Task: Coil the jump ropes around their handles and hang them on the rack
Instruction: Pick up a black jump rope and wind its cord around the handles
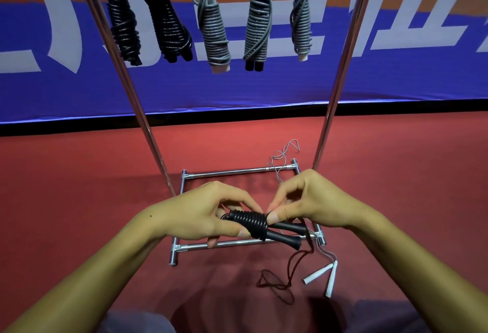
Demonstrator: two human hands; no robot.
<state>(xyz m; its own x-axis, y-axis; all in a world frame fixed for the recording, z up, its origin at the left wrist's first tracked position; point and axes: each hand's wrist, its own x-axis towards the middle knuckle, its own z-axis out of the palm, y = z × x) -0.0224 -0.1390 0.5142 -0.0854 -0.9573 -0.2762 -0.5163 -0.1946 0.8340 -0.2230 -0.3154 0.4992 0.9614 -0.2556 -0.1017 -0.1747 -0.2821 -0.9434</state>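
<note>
The left hand (211,216) is clasping the black handles (280,232); the right hand's (303,200) grip is pinching the black rope (248,220) at the coil's end.

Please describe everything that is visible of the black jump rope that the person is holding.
The black jump rope has two black handles, smooth and plastic-looking, held side by side, nearly level, above the rack's base frame. Black cord is wound in tight, even turns around the handles' left part; their flared ends point right, still bare. The left hand grips the coiled part, and the right hand pinches the cord beside the last turn. A loose dark tail hangs down to the red floor.
</note>
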